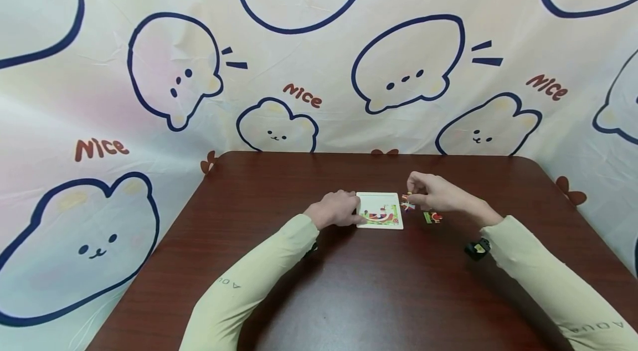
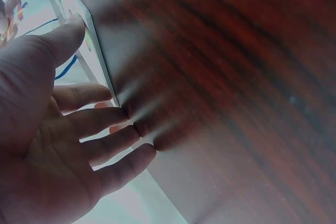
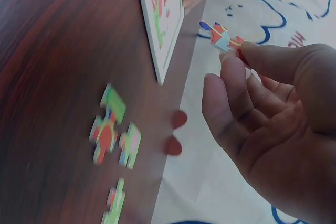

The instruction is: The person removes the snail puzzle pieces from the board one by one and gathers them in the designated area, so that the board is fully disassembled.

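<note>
Right hand (image 1: 438, 194): thumb and fingertips nearly together, pinching one puzzle piece by its end; remaining fingers loosely bent.
Held puzzle piece (image 3: 220, 36): off the table (image 1: 319, 295), near the right edge of the puzzle board; print red and pale blue, most of it protruding past the grip.
Left hand (image 1: 336, 210): fingers spread, mostly straight, tips down beside the board's left edge; thumb over its rim. Wrapped around nothing.
Puzzle board (image 1: 377, 199): flat on the table between the hands; coloured picture in the near part, far part white.
Loose pieces (image 1: 432, 217): on the table, right of the board; right wrist view shows several, some perhaps touching (cannot tell).
Handling, judged: piece light, thin, stiff; face probably smooth, narrow tabs likeliest to bend or chip.
Where to hold, judged: opposite edges of the broad body, tabs free; steady board by its rim.
</note>
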`<state>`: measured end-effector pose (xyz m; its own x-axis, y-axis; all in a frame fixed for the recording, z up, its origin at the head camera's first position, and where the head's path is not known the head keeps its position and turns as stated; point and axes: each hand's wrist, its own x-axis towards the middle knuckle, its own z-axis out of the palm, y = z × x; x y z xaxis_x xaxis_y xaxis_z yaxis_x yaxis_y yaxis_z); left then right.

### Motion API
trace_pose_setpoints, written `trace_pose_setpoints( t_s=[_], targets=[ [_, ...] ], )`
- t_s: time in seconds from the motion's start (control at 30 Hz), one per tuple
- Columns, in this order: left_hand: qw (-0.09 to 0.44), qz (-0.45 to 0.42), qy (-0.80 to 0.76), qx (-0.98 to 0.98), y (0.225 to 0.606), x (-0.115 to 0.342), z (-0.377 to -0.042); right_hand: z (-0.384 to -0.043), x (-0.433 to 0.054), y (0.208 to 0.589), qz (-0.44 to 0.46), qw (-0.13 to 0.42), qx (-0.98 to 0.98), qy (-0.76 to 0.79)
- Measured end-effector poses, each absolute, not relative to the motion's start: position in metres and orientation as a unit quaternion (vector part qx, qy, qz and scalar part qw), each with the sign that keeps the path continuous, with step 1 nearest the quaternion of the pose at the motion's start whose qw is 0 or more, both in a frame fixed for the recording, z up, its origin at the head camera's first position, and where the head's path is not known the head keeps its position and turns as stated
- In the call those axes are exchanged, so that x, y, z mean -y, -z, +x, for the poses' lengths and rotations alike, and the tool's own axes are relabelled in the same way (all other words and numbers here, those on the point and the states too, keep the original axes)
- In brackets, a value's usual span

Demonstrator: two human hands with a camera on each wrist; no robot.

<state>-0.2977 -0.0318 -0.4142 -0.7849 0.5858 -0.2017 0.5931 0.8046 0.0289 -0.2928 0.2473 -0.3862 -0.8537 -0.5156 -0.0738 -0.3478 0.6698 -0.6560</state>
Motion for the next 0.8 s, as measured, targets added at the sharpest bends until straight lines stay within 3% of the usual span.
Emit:
trace_pose_setpoints(
  t_s=[0.8],
  targets=[
    [0.106,0.31,0.021,-0.945,0.413,0.032,-0.297,-0.285,-0.31,0.392,-0.208,0.126,-0.921,0.305]
  ],
)
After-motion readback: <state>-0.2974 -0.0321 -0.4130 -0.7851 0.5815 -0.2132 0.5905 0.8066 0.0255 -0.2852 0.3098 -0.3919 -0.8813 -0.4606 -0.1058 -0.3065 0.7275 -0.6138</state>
